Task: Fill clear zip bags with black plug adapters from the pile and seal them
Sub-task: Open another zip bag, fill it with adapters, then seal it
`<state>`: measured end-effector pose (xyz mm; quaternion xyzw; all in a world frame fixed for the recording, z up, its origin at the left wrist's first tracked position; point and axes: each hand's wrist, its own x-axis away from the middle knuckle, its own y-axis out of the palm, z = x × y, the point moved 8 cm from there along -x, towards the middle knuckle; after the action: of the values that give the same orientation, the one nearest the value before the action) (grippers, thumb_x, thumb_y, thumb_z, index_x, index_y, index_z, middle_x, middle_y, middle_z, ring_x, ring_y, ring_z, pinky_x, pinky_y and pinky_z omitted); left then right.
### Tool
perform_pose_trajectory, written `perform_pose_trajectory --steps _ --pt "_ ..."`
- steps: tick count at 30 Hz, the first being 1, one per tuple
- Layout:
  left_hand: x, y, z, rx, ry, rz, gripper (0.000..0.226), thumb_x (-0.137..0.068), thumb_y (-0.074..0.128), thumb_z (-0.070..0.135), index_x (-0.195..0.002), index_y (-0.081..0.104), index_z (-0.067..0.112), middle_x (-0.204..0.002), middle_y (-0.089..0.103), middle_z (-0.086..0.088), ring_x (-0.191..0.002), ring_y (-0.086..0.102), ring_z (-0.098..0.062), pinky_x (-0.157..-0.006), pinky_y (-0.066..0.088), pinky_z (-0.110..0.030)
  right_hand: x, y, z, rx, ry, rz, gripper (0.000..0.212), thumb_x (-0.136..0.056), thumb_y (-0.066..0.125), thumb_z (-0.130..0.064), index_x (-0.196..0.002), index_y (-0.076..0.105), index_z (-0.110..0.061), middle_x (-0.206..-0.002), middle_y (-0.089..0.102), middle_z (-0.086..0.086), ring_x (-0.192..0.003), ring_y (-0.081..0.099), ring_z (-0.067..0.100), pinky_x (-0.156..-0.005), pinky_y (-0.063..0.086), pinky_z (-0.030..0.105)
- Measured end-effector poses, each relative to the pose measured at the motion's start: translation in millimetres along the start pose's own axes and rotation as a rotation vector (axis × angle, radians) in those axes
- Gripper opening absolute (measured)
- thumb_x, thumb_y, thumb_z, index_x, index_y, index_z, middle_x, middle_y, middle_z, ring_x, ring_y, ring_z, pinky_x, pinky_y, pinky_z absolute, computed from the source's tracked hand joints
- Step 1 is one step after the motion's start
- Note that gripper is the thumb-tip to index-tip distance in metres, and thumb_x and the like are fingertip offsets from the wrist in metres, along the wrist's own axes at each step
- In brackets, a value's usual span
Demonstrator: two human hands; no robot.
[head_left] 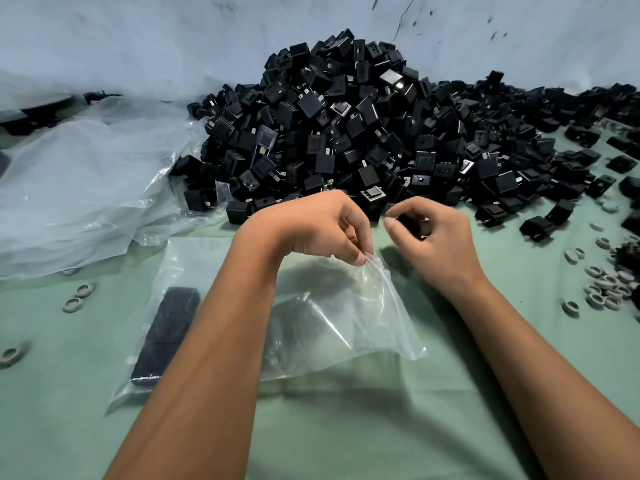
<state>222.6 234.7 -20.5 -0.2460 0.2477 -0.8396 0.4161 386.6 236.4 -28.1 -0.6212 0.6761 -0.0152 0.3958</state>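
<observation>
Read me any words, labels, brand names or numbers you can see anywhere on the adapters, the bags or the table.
None can be read.
Pile of black plug adapters: only slots and metal prongs show, no lettering legible.
Clear zip bag pinched by the left hand: no print visible.
Adapter in the right hand: mostly hidden, blurred.
Green table cover: unmarked.

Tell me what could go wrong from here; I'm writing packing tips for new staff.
The left hand pinches only one corner of the clear zip bag, so the mouth may sag shut. The right hand curls round a black adapter with little showing; it could slip. Grey rings lie nearby and might get swept in.
</observation>
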Motion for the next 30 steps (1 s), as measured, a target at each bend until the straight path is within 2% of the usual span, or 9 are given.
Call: perform_pose_trajectory --steps 5,11,13,15,18,22,25,28,30 --pt "0.2 -2.1 -3.6 -0.061 -0.037 0.037 0.012 -0.083 0.08 0.006 -0.086 0.08 0.018 -0.068 0.064 0.001 -0.067 0.058 -0.013 -0.072 0.048 -0.033 8.0 18.1 -10.3 -0.362 0.098 -0.252 0.023 -0.088 0.057 -0.011 -0.073 0.073 -0.005 -0.06 0.061 0.003 -0.052 0.054 0.01 -0.051 0.042 0.018" --pt "6.5 -12.1 -4.9 -0.14 -0.057 0.074 0.018 -0.08 0.08 0.002 -0.08 0.077 0.02 -0.07 0.065 -0.003 -0.067 0.057 -0.015 -0.069 0.045 -0.032 31.8 51.8 -20.3 -0.537 0.243 -0.763 0.022 -0.097 0.061 -0.02 -0.095 0.08 -0.008 -0.066 0.065 0.0 -0.052 0.054 0.009 -0.048 0.042 0.017" --pt "11.1 -16.7 -1.8 -0.111 -0.033 0.09 0.021 -0.08 0.077 -0.003 -0.082 0.077 0.018 -0.075 0.067 -0.009 -0.068 0.058 -0.016 -0.07 0.046 -0.032 36.0 49.1 -20.3 -0.647 0.325 -0.815 0.027 -0.094 0.061 -0.011 -0.106 0.082 -0.021 -0.073 0.072 0.002 -0.06 0.059 0.008 -0.061 0.052 0.018" --pt "15.9 -20.9 2.7 -0.062 -0.001 0.104 0.021 -0.081 0.075 -0.007 -0.085 0.077 0.013 -0.077 0.067 -0.013 -0.069 0.057 -0.017 -0.069 0.046 -0.032 36.7 46.4 -20.5 -0.611 0.342 -0.841 0.034 -0.088 0.066 -0.007 -0.115 0.079 -0.024 -0.093 0.076 0.021 -0.081 0.065 0.024 -0.081 0.055 0.039" --pt "22.9 -25.3 10.2 0.029 0.057 0.093 0.015 -0.083 0.075 -0.01 -0.09 0.076 0.004 -0.079 0.064 -0.018 -0.071 0.055 -0.021 -0.067 0.045 -0.032 34.0 46.2 -26.0 -0.526 0.286 -0.802 0.033 -0.088 0.075 0.003 -0.118 0.075 -0.009 -0.111 0.076 0.021 -0.095 0.067 0.033 -0.095 0.049 0.07" --pt "28.0 -26.5 22.4 0.076 0.125 0.067 0.012 -0.084 0.075 -0.01 -0.094 0.074 -0.002 -0.082 0.063 -0.031 -0.072 0.055 -0.024 -0.063 0.046 -0.028 29.3 45.0 -46.5 -0.487 0.179 -0.72 0.026 -0.079 0.087 -0.011 -0.102 0.078 -0.02 -0.097 0.078 0.014 -0.087 0.072 0.029 -0.083 0.06 0.062" --pt "29.6 -25.9 27.5 0.096 0.149 0.063 0.011 -0.085 0.075 -0.009 -0.093 0.074 -0.003 -0.09 0.065 -0.039 -0.074 0.057 -0.026 -0.063 0.047 -0.027 38.3 57.5 -68.1 -0.283 -0.036 -0.821 0.03 -0.077 0.092 -0.022 -0.076 0.07 -0.043 -0.074 0.07 -0.017 -0.065 0.065 0.001 -0.062 0.052 0.015" --pt "29.9 -25.5 27.8 0.094 0.14 0.063 0.01 -0.085 0.075 -0.007 -0.092 0.074 0.0 -0.086 0.066 -0.033 -0.073 0.059 -0.022 -0.064 0.049 -0.027 43.7 64.7 -70.8 -0.245 -0.052 -0.915 0.013 -0.085 0.085 -0.03 -0.089 0.075 -0.024 -0.083 0.072 0.0 -0.072 0.069 0.016 -0.065 0.057 0.037" --pt "30.2 -25.2 27.8 0.093 0.131 0.054 0.011 -0.085 0.075 -0.007 -0.092 0.074 0.001 -0.082 0.067 -0.023 -0.073 0.06 -0.019 -0.065 0.049 -0.026 46.9 61.6 -68.3 -0.197 -0.039 -0.958 0.026 -0.091 0.08 -0.032 -0.097 0.072 -0.009 -0.09 0.072 0.009 -0.08 0.071 0.028 -0.073 0.059 0.048"
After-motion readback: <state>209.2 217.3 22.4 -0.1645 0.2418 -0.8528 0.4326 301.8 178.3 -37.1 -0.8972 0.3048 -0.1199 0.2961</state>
